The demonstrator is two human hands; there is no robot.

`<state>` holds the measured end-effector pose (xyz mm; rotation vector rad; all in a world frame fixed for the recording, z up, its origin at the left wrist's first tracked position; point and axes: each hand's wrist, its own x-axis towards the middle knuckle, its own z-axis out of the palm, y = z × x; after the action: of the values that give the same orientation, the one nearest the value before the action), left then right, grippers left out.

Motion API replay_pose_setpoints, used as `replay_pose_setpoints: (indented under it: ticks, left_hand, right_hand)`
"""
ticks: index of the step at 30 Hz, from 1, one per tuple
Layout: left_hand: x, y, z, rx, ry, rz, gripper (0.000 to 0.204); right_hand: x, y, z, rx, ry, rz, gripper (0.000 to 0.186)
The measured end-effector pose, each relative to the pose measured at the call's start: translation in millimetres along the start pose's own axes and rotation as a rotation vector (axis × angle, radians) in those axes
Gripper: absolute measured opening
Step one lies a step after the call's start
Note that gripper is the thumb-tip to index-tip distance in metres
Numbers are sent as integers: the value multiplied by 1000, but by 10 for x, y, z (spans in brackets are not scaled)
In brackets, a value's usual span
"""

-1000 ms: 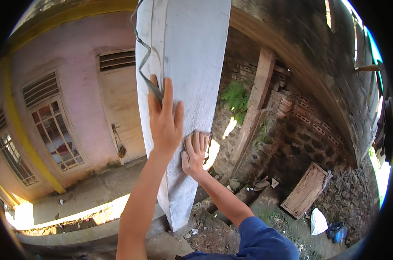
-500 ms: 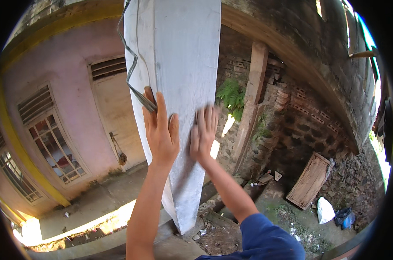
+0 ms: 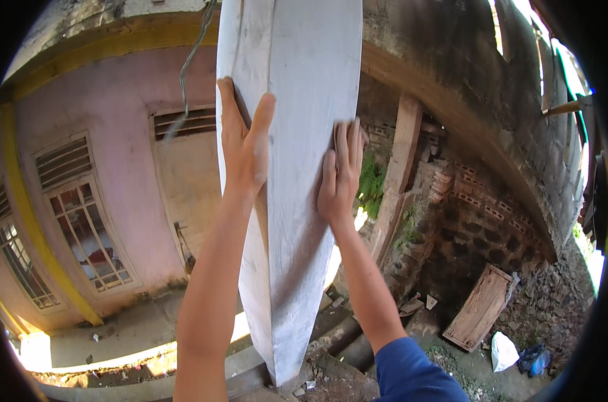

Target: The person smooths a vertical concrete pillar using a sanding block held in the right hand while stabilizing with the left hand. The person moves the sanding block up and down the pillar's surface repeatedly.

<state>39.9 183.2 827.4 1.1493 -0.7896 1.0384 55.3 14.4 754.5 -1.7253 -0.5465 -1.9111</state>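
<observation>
White pillar (image 3: 294,181), right of the pink wall (image 3: 122,151).
Left hand (image 3: 246,151) unclenched against its left side; right hand (image 3: 343,177) laid along its right edge, whether grasping anything cannot be told.

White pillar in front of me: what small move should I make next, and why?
Perhaps slide your right hand slightly down the white pillar: it lies along the right edge, with pillar surface below it, while your left hand rests on the left side, likely a brace. The loose wire hangs apart from both.
</observation>
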Motion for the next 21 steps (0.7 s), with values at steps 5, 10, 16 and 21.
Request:
replay_pose_setpoints:
  ticks: [5,10,16,21]
  left_hand:
    - [-23,-142,-1,-2,5,41,86]
    - [321,51,14,243,107,239,74]
    - [1289,377,-79,528,225,301,65]
    - [2593,330,-333,729,174,305,54]
  right_hand:
    - [-1222,-74,-224,-72,-131,78,55]
    - [-1691,39,-341,-41,-174,123,54]
    - [-1701,-2,-279,-2,-154,130,54]
    - [-1715,-60,-261,33,-174,158,55]
